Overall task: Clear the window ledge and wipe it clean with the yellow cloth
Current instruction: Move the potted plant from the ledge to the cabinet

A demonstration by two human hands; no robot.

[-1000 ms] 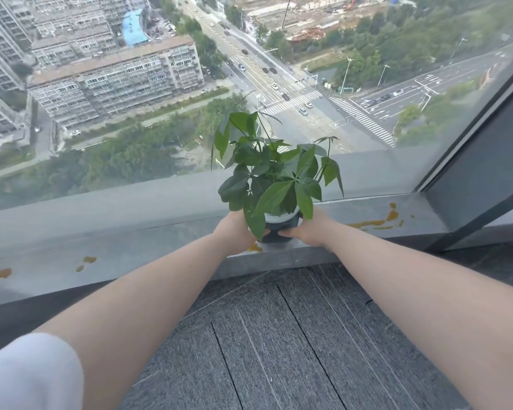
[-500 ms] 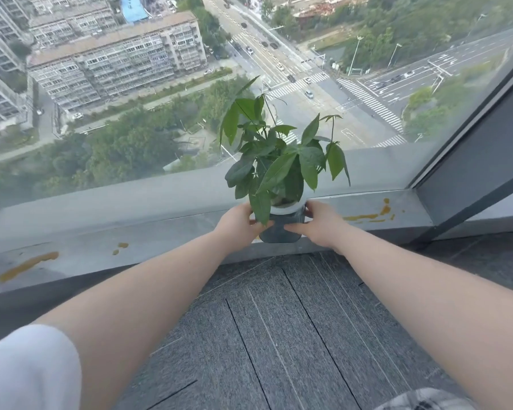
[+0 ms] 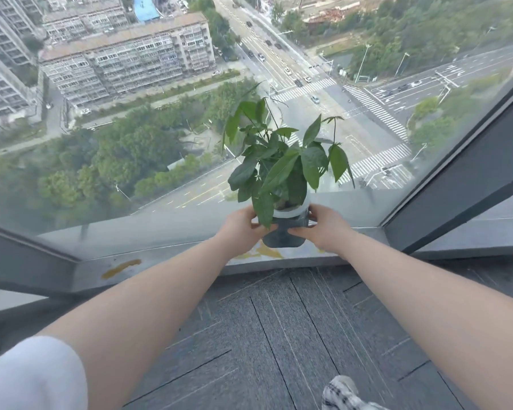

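Note:
A leafy green plant in a dark pot with a white rim, the potted plant [image 3: 285,232], hangs just above the grey window ledge [image 3: 172,255]. My left hand [image 3: 243,226] grips the pot's left side and my right hand [image 3: 323,229] grips its right side. Yellow-brown stains mark the ledge: one smear [image 3: 120,268] to the left, a patch [image 3: 267,253] right under the pot. No yellow cloth is in view.
Tall window glass [image 3: 131,143] rises behind the ledge, with a dark frame post [image 3: 462,179] slanting up at the right. Grey carpet tiles [image 3: 279,335] cover the floor below. A checked piece of fabric [image 3: 341,393] shows at the bottom edge.
Both hands have lifted the potted plant off the ledge and raised it. The stain that was under the pot now shows. My view has shifted, bringing the left smear closer to centre.

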